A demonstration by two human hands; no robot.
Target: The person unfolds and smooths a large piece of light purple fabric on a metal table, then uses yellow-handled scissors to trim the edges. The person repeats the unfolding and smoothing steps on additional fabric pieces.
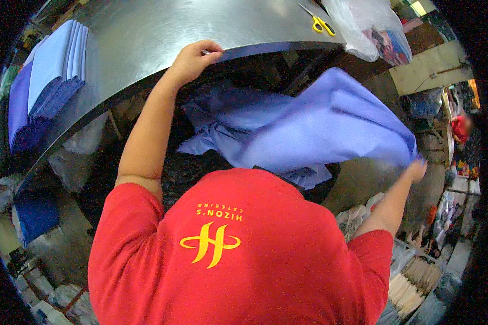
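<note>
At the right, my right hand (416, 169) grips a corner of a large light-blue cloth (320, 130), blurred by motion. The cloth stretches out from that hand, and its other part hangs in folds below the table's edge. My left hand (198, 58) is at the near edge of the metal table (146, 38), its fingers curled closed. A small pale bit shows between those fingers, but what it is cannot be made out.
A stack of folded blue cloths (57, 70) sits at the table's left end. Yellow-handled scissors (322, 26) lie at its far right, beside a clear plastic bag (358, 30). Bundled goods (415, 284) lie at the lower right. A person in red (461, 128) is far off at the right.
</note>
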